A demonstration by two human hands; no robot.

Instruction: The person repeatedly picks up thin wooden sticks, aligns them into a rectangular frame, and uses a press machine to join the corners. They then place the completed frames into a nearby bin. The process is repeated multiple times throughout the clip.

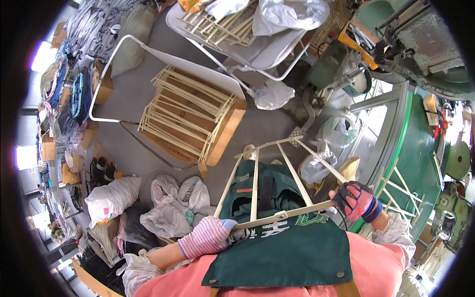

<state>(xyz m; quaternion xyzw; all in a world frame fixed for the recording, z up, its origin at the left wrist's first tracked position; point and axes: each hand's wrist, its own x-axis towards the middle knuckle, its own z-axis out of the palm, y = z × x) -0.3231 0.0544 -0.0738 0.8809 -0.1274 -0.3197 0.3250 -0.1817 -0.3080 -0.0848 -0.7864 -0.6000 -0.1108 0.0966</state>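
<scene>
A pale slatted frame [255, 188], two rails joined by several thin bars, is held up in front of my dark green apron [277, 252]. My left hand [208, 236], in a striped glove, is closed round the left end of its near rail. At the right end, my right hand [354, 200] in a red and black glove grips the same rail. A small joint or fitting shows midway along this rail. The far rail points away from me, above the floor. Similar frames [185, 116] lie stacked on a wooden seat [228, 136] ahead to the left.
White plastic bags [173, 200] sit on the floor at left. A folding chair [289, 47] at the back bears more frames and bags. To the right stands a green-topped table [410, 148] with a pale frame [403, 193] leaning at its edge. Machinery [420, 54] fills the far right.
</scene>
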